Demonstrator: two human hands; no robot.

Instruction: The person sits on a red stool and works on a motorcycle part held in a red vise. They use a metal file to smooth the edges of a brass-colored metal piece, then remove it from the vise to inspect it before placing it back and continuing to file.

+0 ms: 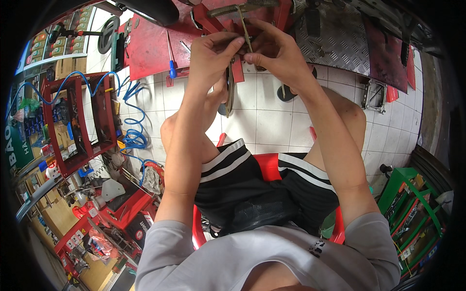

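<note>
Both my hands are raised at the top of the view, close together, in front of a red metal frame [206,18]. My left hand [213,54] and my right hand [277,54] pinch at a narrow, brass-coloured drive chain [244,28] that runs up between them. A length of similar chain [230,92] hangs below my hands toward the floor. Fingertips hide the exact spot that they grip. Behind them curves another brownish chain-like strip [252,7]. A screwdriver [172,68] with a blue handle lies left of my left hand, on the red platform [150,53].
Diamond-patterned metal plate [335,46] covers the platform's right part. I sit on a red plastic chair [268,167] over white floor tiles. A red tool cart [82,140] and a coiled blue hose [134,138] are on the left; a green rack [412,203] stands on the right.
</note>
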